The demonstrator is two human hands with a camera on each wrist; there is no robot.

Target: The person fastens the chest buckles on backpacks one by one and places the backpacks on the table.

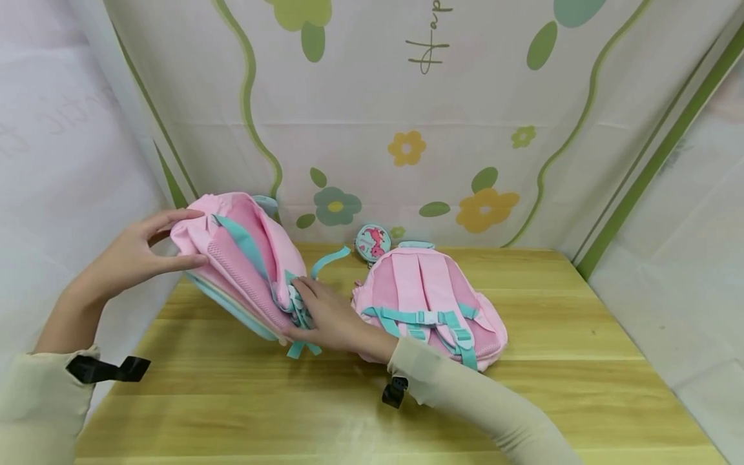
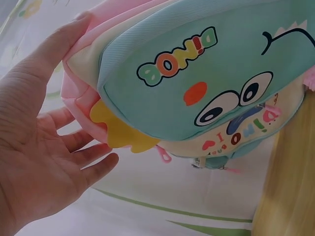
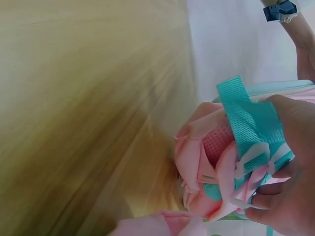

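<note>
A pink backpack (image 1: 256, 226) with teal straps is held tilted at the left of the table in the head view. My left hand (image 1: 136, 255) holds its left end, with thumb and fingers spread about the corner. My right hand (image 1: 340, 320) grips the right end, where teal webbing (image 3: 256, 120) and white buckles bunch under the fingers. In the left wrist view, the teal front panel (image 2: 162, 103) shows cartoon eyes and colourful letters. A second pink backpack (image 1: 420, 284) lies with its shoulder straps upward, just beyond my right forearm.
Behind the second backpack, a small round teal pouch (image 1: 372, 243) with a pink picture leans near the back wall. Printed fabric walls (image 1: 360, 97) enclose the wooden table (image 1: 581, 394) at the back and both sides.
</note>
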